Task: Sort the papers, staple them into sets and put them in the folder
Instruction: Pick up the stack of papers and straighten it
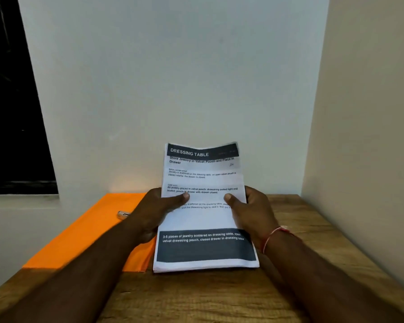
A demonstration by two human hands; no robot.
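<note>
A stack of printed papers (204,220) stands tilted on its lower edge on the wooden table (219,297); the top sheet is headed "DRESSING TABLE". My left hand (156,210) grips the stack's left side with the thumb across the front. My right hand (250,210) grips the right side the same way. An orange folder (86,231) lies flat on the table to the left, partly under my left forearm. A small silver stapler (123,214) lies on the folder, just left of my left hand.
A white wall stands right behind the table, and a cream wall closes the right side. A dark window (14,101) fills the upper left. Bare wood shows at the front and right of the table.
</note>
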